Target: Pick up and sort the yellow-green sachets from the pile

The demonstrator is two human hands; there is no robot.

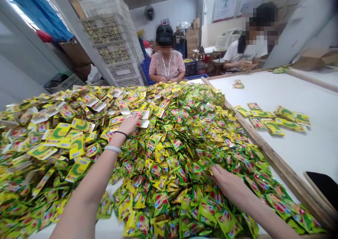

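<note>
My left hand [129, 124], with a dark bead bracelet and a pale band on the wrist, reaches forward into the heap. Its fingers are closed on a small open-ended yellow carton [142, 123], near where cartons meet sachets. Lower and to the right, my right hand [225, 181] dips among the shiny green sachets [182, 154]. Its fingers are pressed together at a green sachet [204, 163], their tips partly hidden. Flat yellow cartons [79, 143], several with white flaps standing open, cover the left side of the heap.
A wooden strip [264, 143] borders the heap on the right. Beyond it, filled cartons [274, 121] and a dark phone-like object [323, 188] lie on the white table [253, 87]. Two people sit across the table. Stacked white crates [113, 41] stand behind.
</note>
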